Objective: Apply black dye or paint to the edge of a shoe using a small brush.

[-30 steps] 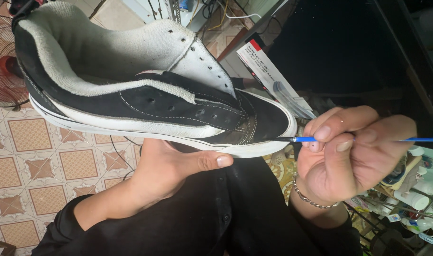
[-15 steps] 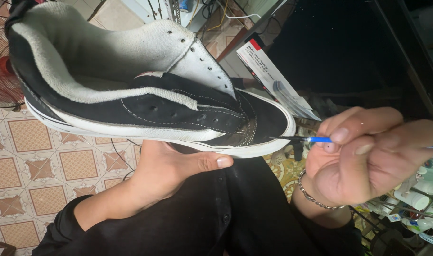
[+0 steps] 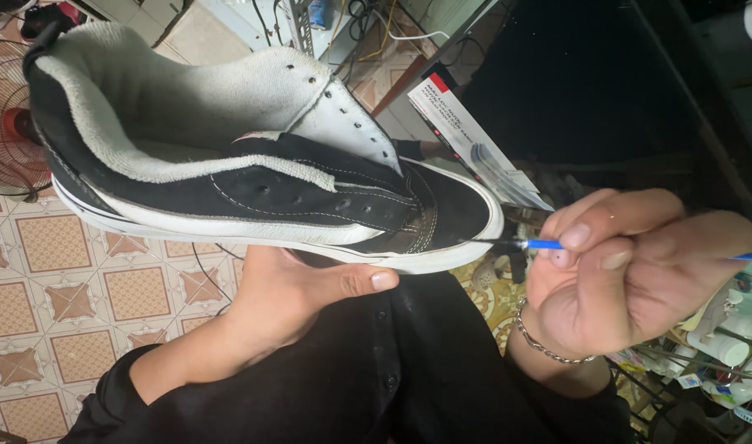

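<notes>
A black and white high-top shoe [image 3: 252,189] without laces lies on its side, toe pointing right. My left hand [image 3: 310,292] supports it from under the sole, thumb stretched along the white rubber edge. My right hand [image 3: 631,263] pinches a thin blue-handled brush [image 3: 549,244] between thumb and fingers. The brush's dark tip touches the white toe rim of the shoe. A thin metal bracelet circles my right wrist. Black sleeves cover both forearms.
A patterned tile floor [image 3: 55,288] lies below at the left, with a red-centred fan [image 3: 6,131] at the far left. A white and red box [image 3: 466,140] sits behind the toe. Small bottles and clutter [image 3: 721,353] crowd the lower right. Cables hang at the top.
My right hand has drifted slightly right and down with the brush, whose tip stays at the toe rim. The shoe and left hand have hardly moved.
</notes>
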